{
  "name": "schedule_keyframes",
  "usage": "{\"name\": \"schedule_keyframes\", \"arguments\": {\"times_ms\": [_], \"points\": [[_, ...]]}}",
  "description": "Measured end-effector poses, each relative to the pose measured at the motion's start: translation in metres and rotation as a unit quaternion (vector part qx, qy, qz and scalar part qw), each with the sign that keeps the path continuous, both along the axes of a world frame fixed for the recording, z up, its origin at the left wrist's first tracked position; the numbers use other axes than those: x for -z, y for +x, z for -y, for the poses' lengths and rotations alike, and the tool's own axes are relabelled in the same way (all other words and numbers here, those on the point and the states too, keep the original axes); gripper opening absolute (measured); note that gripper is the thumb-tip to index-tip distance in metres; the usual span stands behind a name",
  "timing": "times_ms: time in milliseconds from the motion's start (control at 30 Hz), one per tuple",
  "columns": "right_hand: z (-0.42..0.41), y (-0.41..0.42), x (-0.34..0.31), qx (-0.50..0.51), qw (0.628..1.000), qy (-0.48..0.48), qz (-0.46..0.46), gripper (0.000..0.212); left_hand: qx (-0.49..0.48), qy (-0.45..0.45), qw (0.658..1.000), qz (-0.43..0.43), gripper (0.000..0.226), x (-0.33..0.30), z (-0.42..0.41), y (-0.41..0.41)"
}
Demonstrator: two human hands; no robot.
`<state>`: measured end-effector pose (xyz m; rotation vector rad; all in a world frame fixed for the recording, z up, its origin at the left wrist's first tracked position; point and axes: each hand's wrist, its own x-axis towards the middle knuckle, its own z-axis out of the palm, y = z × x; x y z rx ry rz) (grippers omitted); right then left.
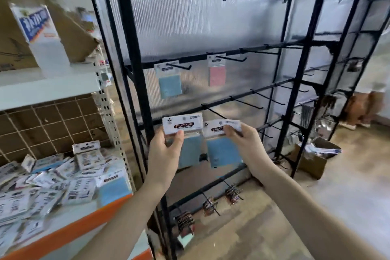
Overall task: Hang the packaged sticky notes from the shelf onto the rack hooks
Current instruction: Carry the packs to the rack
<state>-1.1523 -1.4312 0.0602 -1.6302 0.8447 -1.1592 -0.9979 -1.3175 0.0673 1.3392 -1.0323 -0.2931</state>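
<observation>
Head view — left hand [166, 150] and right hand [245, 140] each pinch a blue sticky-note pack's header — left pack [182, 131], right pack [221, 143].

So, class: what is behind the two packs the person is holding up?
Behind the left pack and right pack stands the black rack with its ribbed clear back panel and bare hooks. The hands and packs cover the rail directly behind them.

Left hand [166, 150] and right hand [242, 141] raised, each pinching something.
</observation>
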Motion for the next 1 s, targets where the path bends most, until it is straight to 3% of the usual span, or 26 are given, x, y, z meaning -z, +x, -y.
{"name": "schedule_keyframes", "arguments": {"times_ms": [200,433,667,867,1000], "points": [[0.031,0.003,-0.028,0.026,0.998,-0.044,0.026,0.022,-0.048,-0.03,0.998,-0.032,0.009,-0.019,0.027,-0.007],[0.068,0.031,-0.063,-0.025,0.993,-0.103,0.043,0.021,-0.092,-0.094,0.991,0.027,0.015,-0.043,0.054,-0.006],[0.105,0.065,-0.087,-0.105,0.968,-0.224,-0.046,0.018,-0.101,-0.107,0.988,0.051,0.017,-0.055,0.077,0.004],[0.118,0.087,-0.105,-0.182,0.957,-0.216,0.065,0.01,-0.124,-0.133,0.983,-0.014,0.015,-0.061,0.092,0.015],[0.129,0.099,-0.105,-0.23,0.95,-0.192,0.087,0.02,-0.149,-0.124,0.981,-0.026,0.016,-0.065,0.096,0.017]]}}
